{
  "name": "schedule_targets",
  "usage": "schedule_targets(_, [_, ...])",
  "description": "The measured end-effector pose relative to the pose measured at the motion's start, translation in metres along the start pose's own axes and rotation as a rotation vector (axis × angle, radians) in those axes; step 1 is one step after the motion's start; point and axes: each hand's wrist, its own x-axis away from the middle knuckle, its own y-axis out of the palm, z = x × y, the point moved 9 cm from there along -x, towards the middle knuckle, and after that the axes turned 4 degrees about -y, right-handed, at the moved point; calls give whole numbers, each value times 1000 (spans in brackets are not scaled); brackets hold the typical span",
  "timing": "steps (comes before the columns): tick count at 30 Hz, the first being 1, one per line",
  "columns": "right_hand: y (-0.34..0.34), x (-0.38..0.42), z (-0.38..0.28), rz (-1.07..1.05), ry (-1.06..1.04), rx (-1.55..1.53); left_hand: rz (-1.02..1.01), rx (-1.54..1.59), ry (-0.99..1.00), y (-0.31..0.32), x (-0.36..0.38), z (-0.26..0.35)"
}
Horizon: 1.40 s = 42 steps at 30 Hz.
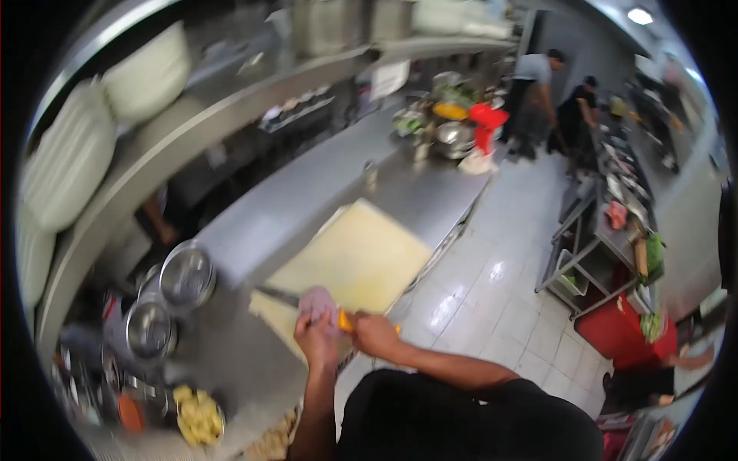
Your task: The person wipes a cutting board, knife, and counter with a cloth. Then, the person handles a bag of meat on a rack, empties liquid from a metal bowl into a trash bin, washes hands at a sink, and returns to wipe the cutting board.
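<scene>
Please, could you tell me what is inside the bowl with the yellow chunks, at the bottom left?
In the bowl, a heap of pale yellow chunks can be seen. They cover its bottom, so whatever lies under the top ones cannot be seen.

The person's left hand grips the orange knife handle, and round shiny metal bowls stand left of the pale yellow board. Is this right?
Not quite: the head view shows the right hand gripping the orange knife handle; the left hand holds the pinkish-purple item. Round shiny metal bowls do stand left of the pale yellow board.
</scene>
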Motion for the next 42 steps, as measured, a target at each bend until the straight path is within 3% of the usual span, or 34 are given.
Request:
schedule_targets(4, [-24,8,-26,35,-126,-128,104,132,149,-48,-26,46])
schedule_targets(6, [-33,15,-31,-47,-176,-130,171,141,221,-72,-36,74])
schedule_targets(11, [-65,30,-19,-178,-133,-190,344,74,485,-147,-38,134])
schedule_targets(14, [-73,31,25,-109,-13,-176,477,-119,683,-185,-18,171])
schedule_targets(17, [-76,5,58,-52,-27,-21,502,-318,554,-202,-19,160])
schedule_targets(19, [-68,-18,76,-48,-57,51,539,-890,582,-199,-20,159])
schedule_targets(20, [-60,-29,84,-54,-81,59,548,-1181,592,-190,-20,155])
schedule_targets(23, [-42,-56,99,-52,-148,-3,722,-1330,778,-136,10,150])
schedule_targets(26, [-66,-63,99,163,-344,-164,524,-1204,866,-74,16,128])
schedule_targets(29, [-117,-43,130,257,-240,-268,355,-1152,730,21,33,88])
schedule_targets(34, [-187,14,273,447,89,-299,82,-992,619,132,36,8])
schedule_targets(36, [-200,23,343,445,268,-276,55,-1001,606,162,39,-15])
schedule_targets(42, [-255,-29,474,458,319,-40,7,-914,460,208,55,-51])
